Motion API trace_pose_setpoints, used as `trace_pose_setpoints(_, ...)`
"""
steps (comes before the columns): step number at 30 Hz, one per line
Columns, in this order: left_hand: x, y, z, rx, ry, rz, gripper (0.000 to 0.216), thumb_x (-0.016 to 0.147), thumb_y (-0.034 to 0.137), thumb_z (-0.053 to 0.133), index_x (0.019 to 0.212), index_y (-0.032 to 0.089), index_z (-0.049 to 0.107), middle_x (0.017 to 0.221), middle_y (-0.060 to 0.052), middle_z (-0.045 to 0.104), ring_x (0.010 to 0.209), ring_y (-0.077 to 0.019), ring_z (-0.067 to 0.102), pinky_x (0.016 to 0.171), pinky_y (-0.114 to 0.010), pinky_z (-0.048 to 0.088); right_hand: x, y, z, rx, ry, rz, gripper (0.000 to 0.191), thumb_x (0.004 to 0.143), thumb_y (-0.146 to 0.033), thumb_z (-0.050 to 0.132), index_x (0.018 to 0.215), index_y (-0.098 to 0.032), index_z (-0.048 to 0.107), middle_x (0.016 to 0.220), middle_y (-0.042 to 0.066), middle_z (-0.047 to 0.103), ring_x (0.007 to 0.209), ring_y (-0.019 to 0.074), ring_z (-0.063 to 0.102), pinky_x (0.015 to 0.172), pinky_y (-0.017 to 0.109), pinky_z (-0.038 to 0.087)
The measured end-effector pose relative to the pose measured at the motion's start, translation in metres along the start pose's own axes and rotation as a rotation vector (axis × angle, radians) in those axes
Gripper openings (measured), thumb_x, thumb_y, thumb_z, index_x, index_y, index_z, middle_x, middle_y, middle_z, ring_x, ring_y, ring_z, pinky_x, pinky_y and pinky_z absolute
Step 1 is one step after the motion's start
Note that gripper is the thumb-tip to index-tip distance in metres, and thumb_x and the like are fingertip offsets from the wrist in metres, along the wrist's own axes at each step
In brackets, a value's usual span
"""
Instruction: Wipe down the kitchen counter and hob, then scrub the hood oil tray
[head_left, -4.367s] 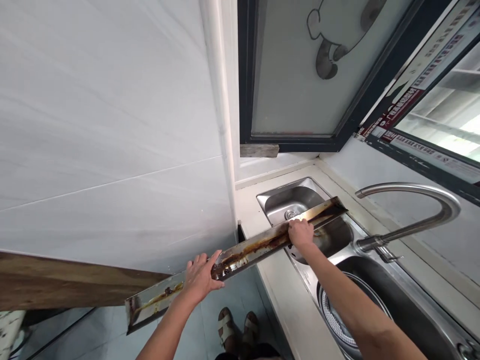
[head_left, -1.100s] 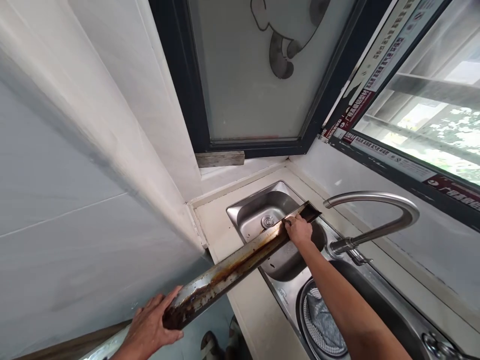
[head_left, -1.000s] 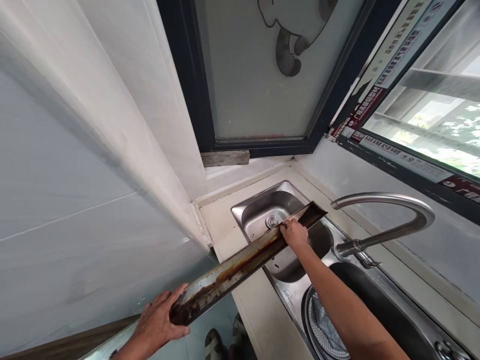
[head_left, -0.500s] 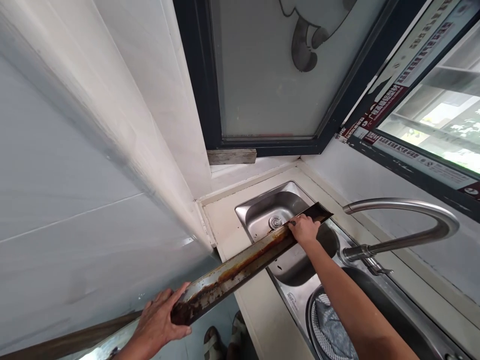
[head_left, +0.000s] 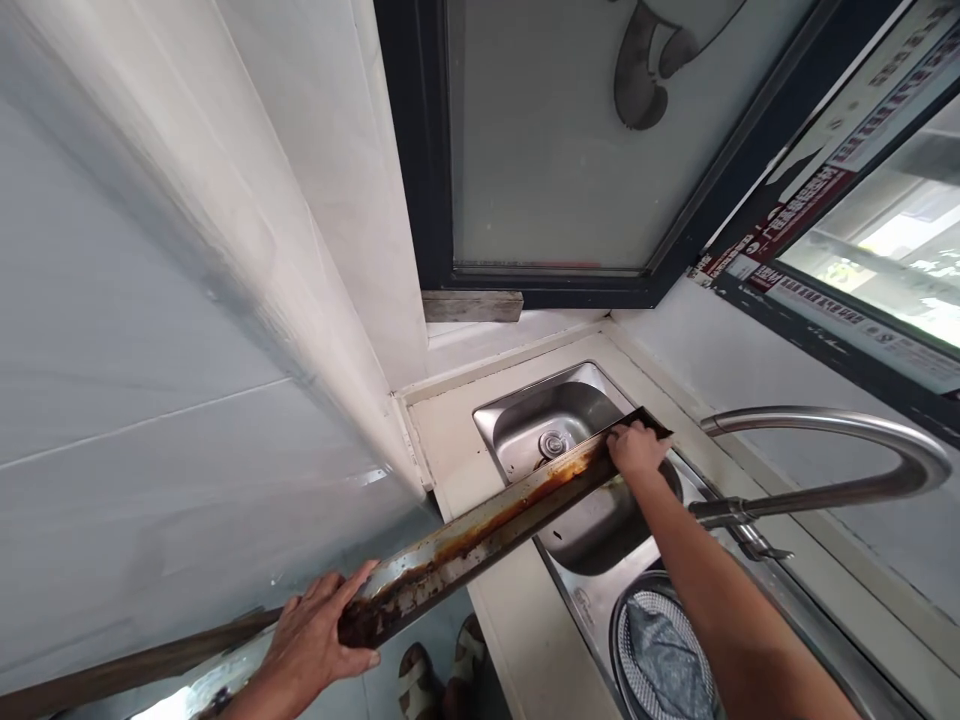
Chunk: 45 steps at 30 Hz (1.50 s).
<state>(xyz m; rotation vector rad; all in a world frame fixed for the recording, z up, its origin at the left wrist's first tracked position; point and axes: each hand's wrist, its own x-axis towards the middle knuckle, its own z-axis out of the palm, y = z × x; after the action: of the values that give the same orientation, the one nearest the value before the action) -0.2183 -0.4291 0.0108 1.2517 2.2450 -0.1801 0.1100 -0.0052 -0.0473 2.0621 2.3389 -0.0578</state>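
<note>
A long, narrow metal trough (head_left: 480, 535), stained with brown and orange grease, slants over the sink and the counter edge. Around its near end my left hand (head_left: 322, 625) is closed, thumb at one side and fingers at the other. My right hand (head_left: 637, 450) sits near the far end with its fingers curled over the trough's upper edge; whether anything small is under those fingers is hidden. Below the far half lies the stainless steel sink (head_left: 491, 425), whose drain (head_left: 553, 444) shows beside the trough. Dark specks lie in the basin.
A curved faucet (head_left: 840, 415) rises to the right of the sink. A black-rimmed strainer (head_left: 619, 650) with a grey cloth (head_left: 660, 650) sits in the nearer basin. The pale counter (head_left: 525, 625) borders the sink. An open dark-framed window (head_left: 577, 297) hangs above; sandalled feet (head_left: 416, 685) stand below.
My right hand has slid a little along the trough toward its far end. My left hand keeps its hold on the near end. The view has shifted slightly.
</note>
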Motion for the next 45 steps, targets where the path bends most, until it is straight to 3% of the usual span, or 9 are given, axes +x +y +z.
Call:
trace_pose_setpoints(4,-0.003,0.004,0.002,0.053,0.012,-0.016,0.091,0.066,0.040,0.062,0.153,0.027,0.042,0.127,-0.013,0.064,0.123,-0.0354,0.054,0.099,-0.042,0.037,-0.067,-0.038,-0.001,-0.033,0.002,-0.212,0.028,0.098,-0.035,0.052,0.109,-0.028,0.076,0.114,0.010,0.065,0.106,0.0271,0.056,0.086,0.041,0.032)
trace_pose_setpoints(7,-0.006,0.006,0.007,0.122,0.040,-0.036,0.092,0.065,0.039,0.063,0.154,0.029,0.040,0.131,-0.013,0.063,0.124,-0.0351,0.054,0.098,-0.042,0.036,-0.096,-0.048,-0.002,-0.017,-0.008,-0.358,0.026,0.099,-0.037,0.052,0.104,-0.030,0.076,0.110,0.008,0.067,0.104,0.0261,0.056,0.085,0.040,0.031)
trace_pose_setpoints(10,-0.009,0.007,0.013,0.178,0.082,-0.053,0.091,0.067,0.037,0.063,0.155,0.030,0.039,0.133,-0.013,0.062,0.125,-0.0344,0.053,0.097,-0.042,0.036,-0.090,-0.034,-0.008,-0.050,-0.012,-0.359,0.025,0.098,-0.037,0.054,0.100,-0.029,0.077,0.112,0.009,0.066,0.107,0.0276,0.054,0.086,0.041,0.031)
trace_pose_setpoints(15,-0.012,0.006,0.018,0.192,0.133,-0.034,0.086,0.071,0.038,0.063,0.154,0.033,0.040,0.126,-0.013,0.065,0.119,-0.0338,0.055,0.095,-0.042,0.035,-0.072,-0.023,-0.016,-0.051,-0.069,-0.131,0.027,0.098,-0.037,0.053,0.107,-0.027,0.077,0.119,0.010,0.066,0.110,0.0283,0.054,0.088,0.041,0.033)
trace_pose_setpoints(21,-0.011,0.003,0.022,0.201,0.155,-0.010,0.083,0.077,0.044,0.065,0.154,0.035,0.038,0.129,-0.014,0.063,0.119,-0.0347,0.054,0.095,-0.042,0.035,-0.100,-0.042,-0.006,-0.013,-0.034,-0.326,0.027,0.098,-0.036,0.053,0.101,-0.028,0.078,0.114,0.011,0.066,0.109,0.0275,0.052,0.088,0.040,0.032)
trace_pose_setpoints(27,-0.015,0.008,0.020,0.199,0.166,-0.014,0.082,0.076,0.042,0.066,0.153,0.035,0.040,0.126,-0.012,0.064,0.116,-0.0328,0.054,0.094,-0.041,0.034,-0.076,-0.027,-0.009,-0.131,-0.003,-0.165,0.033,0.100,-0.032,0.046,0.103,-0.022,0.077,0.117,0.013,0.065,0.107,0.0289,0.051,0.086,0.042,0.031)
trace_pose_setpoints(33,-0.015,0.005,0.029,0.213,0.244,0.010,0.080,0.077,0.040,0.066,0.153,0.034,0.041,0.120,-0.012,0.063,0.112,-0.0326,0.054,0.091,-0.041,0.033,-0.112,-0.045,0.000,-0.090,-0.007,-0.381,0.031,0.101,-0.036,0.047,0.098,-0.026,0.076,0.115,0.010,0.065,0.109,0.0282,0.049,0.087,0.041,0.029)
trace_pose_setpoints(39,-0.016,0.004,0.030,0.181,0.239,0.025,0.081,0.076,0.041,0.067,0.153,0.036,0.041,0.119,-0.011,0.063,0.112,-0.0314,0.053,0.091,-0.040,0.033,-0.079,-0.020,-0.008,-0.140,0.004,-0.167,0.035,0.101,-0.034,0.043,0.102,-0.023,0.077,0.115,0.013,0.063,0.107,0.0292,0.049,0.086,0.042,0.030)
trace_pose_setpoints(45,-0.015,0.008,0.025,0.170,0.241,0.010,0.081,0.075,0.041,0.069,0.152,0.036,0.042,0.122,-0.012,0.062,0.115,-0.0339,0.052,0.093,-0.043,0.032,-0.112,-0.033,0.007,-0.112,0.025,-0.357,0.031,0.101,-0.037,0.046,0.102,-0.028,0.076,0.115,0.010,0.064,0.110,0.0283,0.048,0.084,0.040,0.028)
